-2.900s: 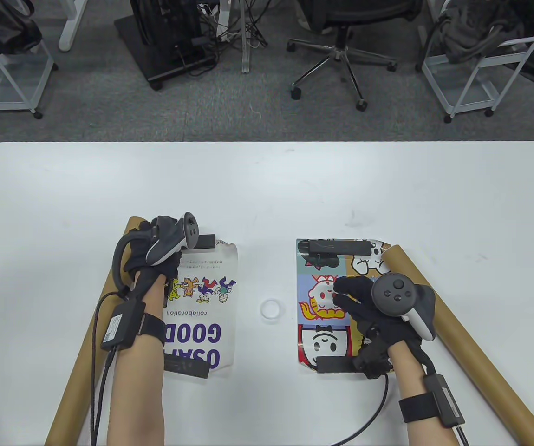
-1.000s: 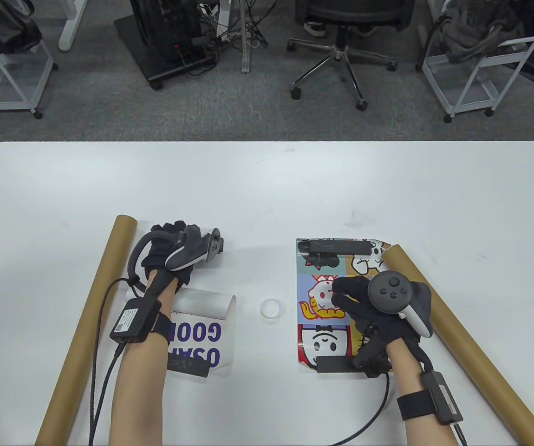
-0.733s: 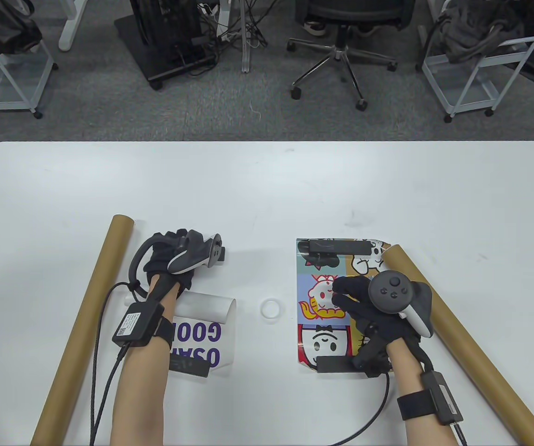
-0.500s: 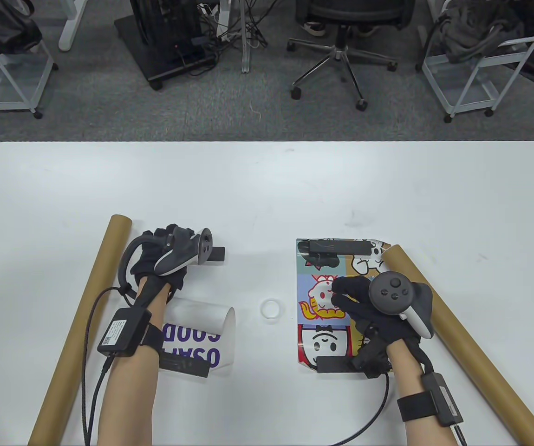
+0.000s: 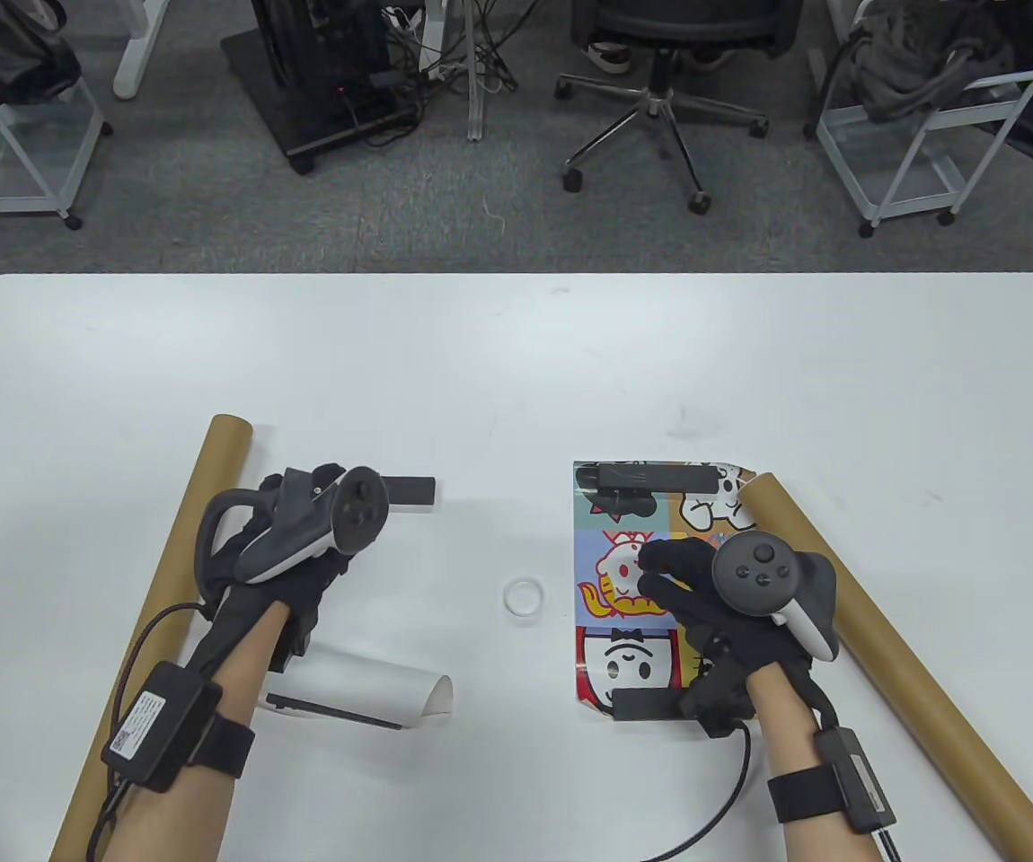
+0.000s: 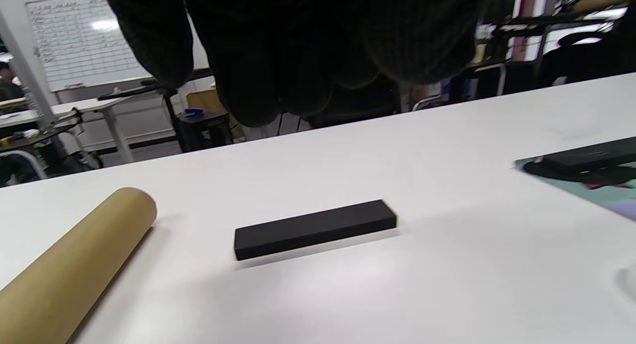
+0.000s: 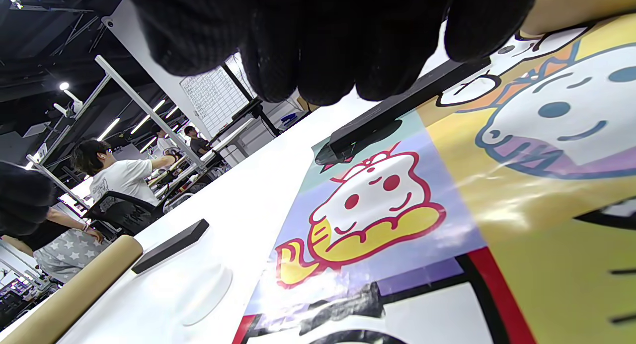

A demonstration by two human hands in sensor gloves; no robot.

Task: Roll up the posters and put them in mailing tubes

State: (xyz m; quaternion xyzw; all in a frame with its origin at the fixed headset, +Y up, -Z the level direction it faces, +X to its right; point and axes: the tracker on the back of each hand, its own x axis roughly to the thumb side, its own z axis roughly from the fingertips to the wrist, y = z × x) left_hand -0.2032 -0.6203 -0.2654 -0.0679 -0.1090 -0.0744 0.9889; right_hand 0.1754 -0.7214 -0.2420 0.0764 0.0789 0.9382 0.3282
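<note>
The left poster [image 5: 373, 687] lies curled into a loose white roll against a black weight bar [image 5: 337, 716] at its near end. Another black bar [image 5: 410, 490] lies alone on the table, also in the left wrist view [image 6: 315, 228]. My left hand [image 5: 314, 480] hovers between them with its fingers [image 6: 298, 60] loosely curled, holding nothing. The cartoon poster [image 5: 624, 575] lies flat under a far bar [image 5: 651, 476] and a near bar [image 5: 647, 703]. My right hand [image 5: 669, 575] rests on it, fingers [image 7: 323, 45] bent. One brown tube [image 5: 180, 575] lies left, another [image 5: 885, 646] right.
A clear plastic ring [image 5: 524, 597] lies on the white table [image 5: 516, 359] between the two posters. The left tube's open end [image 6: 134, 210] points away from me. Chairs and carts stand on the floor beyond the far edge.
My left hand lifted the far bar off the left poster, set it down farther out and drew back toward me. The freed poster curled up toward its near bar. My right hand stayed put.
</note>
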